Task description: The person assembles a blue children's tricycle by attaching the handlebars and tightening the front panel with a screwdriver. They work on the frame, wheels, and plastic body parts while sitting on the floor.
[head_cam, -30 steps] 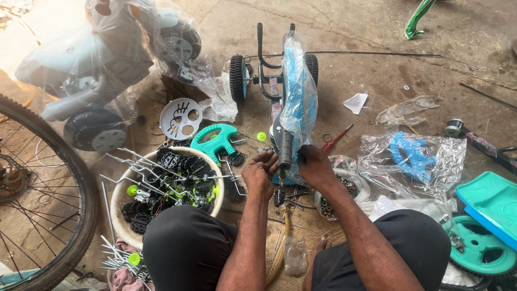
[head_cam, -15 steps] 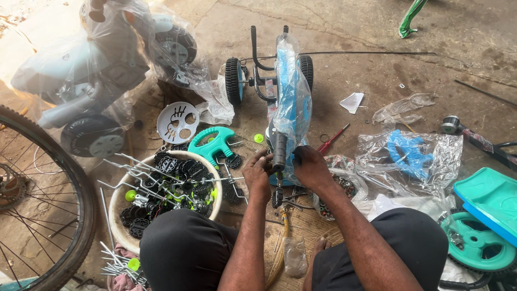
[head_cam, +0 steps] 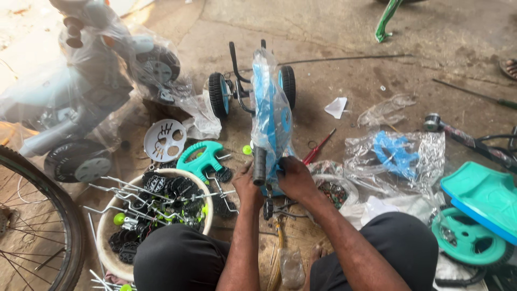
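Note:
A small blue bicycle frame (head_cam: 272, 116) wrapped in clear plastic lies on the ground in front of me, with two black training wheels (head_cam: 219, 95) at its far end. My left hand (head_cam: 249, 186) grips the frame's near end beside a black tube (head_cam: 260, 164). On the other side, my right hand (head_cam: 293, 178) holds the same end of the frame. A red-handled tool (head_cam: 319, 146) lies just right of my right hand.
A white bowl (head_cam: 207, 196) of black pedals and metal rods sits at my left knee. A teal wheel disc (head_cam: 200, 159), a white disc (head_cam: 164, 140), a wrapped ride-on toy (head_cam: 81, 91), a big spoked wheel (head_cam: 48, 221), plastic bags (head_cam: 398, 153) and teal parts (head_cam: 479, 215) surround me.
My view has shifted slightly. Both hands stay on the near end of the wrapped frame, with small adjustments of the fingers.

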